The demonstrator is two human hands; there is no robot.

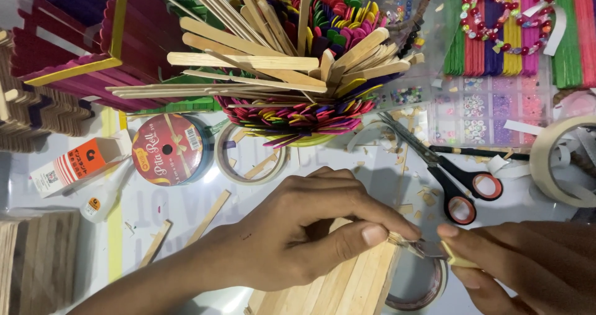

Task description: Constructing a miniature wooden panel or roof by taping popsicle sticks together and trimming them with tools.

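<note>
Head view: left hand (304, 234) lies over a stick panel (347, 284) at near centre, thumb and fingers clamped on its far-right corner. Right hand (528, 265), near right, is closed on a small cutter (434, 250) whose metal tip touches that same corner. Tape roll (428, 287) lies partly under the panel's right edge. Scissors (456, 181) rest just beyond the hands, blades shut. Further left sit a ribbon reel (171, 148), a tape ring (251, 156), a glue box (77, 164) and a glue bottle (102, 198). Plain sticks (261, 60) fan over a coloured stick holder (304, 113) at far centre. Bead tray (490, 110) stands far right.
</note>
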